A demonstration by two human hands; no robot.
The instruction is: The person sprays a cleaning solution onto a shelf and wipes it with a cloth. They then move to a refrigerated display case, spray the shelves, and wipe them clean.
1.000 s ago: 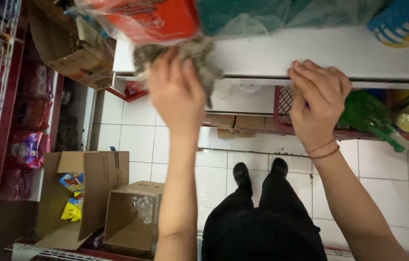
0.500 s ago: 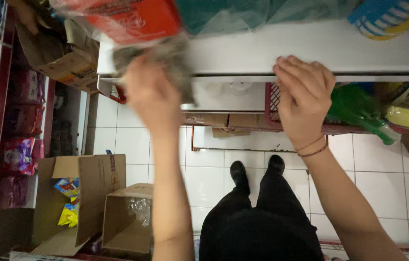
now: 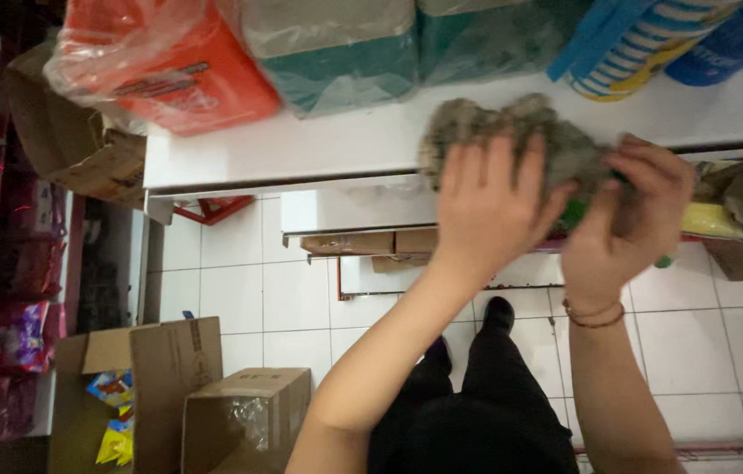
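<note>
Head view: the left hand (image 3: 487, 206) lies flat, fingers spread, pressing a grey cloth (image 3: 512, 132) onto the front edge of the white shelf (image 3: 301, 149). Just right, the right hand (image 3: 631, 215) closes on the cloth's right end, though its fingertips are probably hidden underneath. Wrapped packs (image 3: 328, 48) stand farther back; cardboard boxes (image 3: 240, 412) sit lower left on the tiled floor.
</note>
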